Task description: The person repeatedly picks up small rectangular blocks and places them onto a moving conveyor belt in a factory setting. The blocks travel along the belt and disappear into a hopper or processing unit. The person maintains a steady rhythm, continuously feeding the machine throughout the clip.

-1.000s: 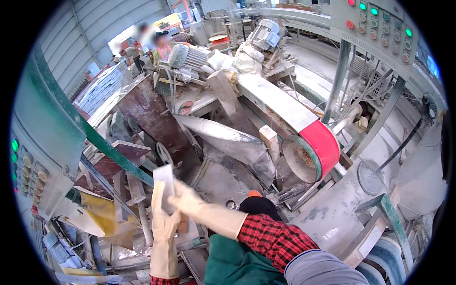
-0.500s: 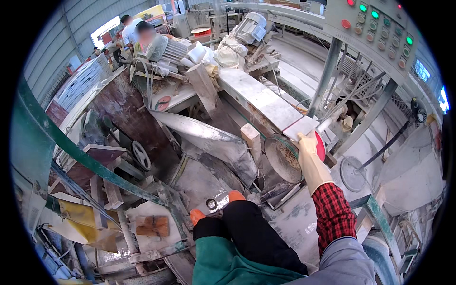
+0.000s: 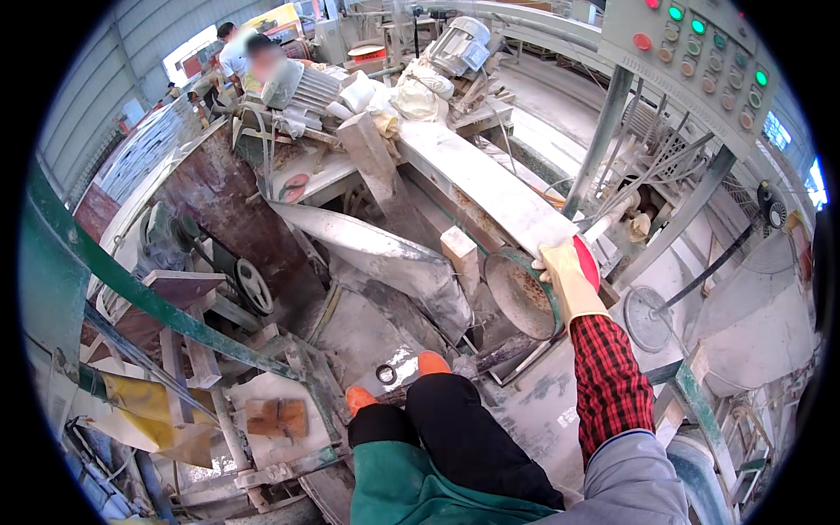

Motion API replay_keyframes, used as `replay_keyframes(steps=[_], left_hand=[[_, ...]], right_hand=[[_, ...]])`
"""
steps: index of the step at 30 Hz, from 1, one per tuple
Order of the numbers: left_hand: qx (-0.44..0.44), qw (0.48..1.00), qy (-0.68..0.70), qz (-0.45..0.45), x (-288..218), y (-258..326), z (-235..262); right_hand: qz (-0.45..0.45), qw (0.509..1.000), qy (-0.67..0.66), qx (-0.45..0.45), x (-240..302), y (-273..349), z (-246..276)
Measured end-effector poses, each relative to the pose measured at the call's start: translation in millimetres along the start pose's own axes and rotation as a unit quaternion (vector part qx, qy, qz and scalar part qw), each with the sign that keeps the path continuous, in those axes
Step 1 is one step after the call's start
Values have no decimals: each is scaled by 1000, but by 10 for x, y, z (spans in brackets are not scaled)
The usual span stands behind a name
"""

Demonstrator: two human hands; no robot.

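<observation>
A long white slab (image 3: 490, 179) lies along a narrow machine bed that runs away from me. At its near end is my right hand (image 3: 567, 273), in a cream rubber glove, with bent fingers around the slab's end edge. The palm hides part of that end. A red round part (image 3: 586, 262) shows just beside the glove. Below the hand, a round rusty pan (image 3: 522, 293) with a green rim sits against the bed. My left hand is out of view.
A control panel (image 3: 687, 66) with lit buttons hangs at upper right. Dusty motors (image 3: 459, 48) and a leaning wooden post (image 3: 376, 166) stand ahead. A green curved rail (image 3: 166, 306) crosses the left. Another person (image 3: 267, 70) is at far left. A black ring (image 3: 386, 374) lies by my boots.
My right hand has shifted slightly left and down, its fingers now bent over the slab's edge. The dark seam seen near the slab's end no longer shows.
</observation>
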State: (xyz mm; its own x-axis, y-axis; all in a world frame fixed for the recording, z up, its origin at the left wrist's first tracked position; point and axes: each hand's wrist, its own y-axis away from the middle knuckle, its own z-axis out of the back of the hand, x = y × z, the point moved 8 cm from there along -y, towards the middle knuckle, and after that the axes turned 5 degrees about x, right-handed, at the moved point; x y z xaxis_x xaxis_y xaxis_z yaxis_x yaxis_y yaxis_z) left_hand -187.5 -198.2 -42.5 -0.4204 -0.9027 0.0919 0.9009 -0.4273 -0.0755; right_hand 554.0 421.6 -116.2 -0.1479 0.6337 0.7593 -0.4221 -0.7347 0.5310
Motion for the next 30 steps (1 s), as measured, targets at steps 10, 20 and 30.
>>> replay_keyframes(steps=[10, 20, 30], left_hand=[[-19, 999, 16, 27, 0, 50, 5], [-41, 998, -9, 45, -23, 100, 20], [-36, 997, 26, 65, -129, 170, 54]], right_hand=[[293, 897, 309, 114, 656, 759, -907], [247, 867, 154, 404, -449, 1642, -3448], [263, 615, 646, 367, -798, 1877, -3800]])
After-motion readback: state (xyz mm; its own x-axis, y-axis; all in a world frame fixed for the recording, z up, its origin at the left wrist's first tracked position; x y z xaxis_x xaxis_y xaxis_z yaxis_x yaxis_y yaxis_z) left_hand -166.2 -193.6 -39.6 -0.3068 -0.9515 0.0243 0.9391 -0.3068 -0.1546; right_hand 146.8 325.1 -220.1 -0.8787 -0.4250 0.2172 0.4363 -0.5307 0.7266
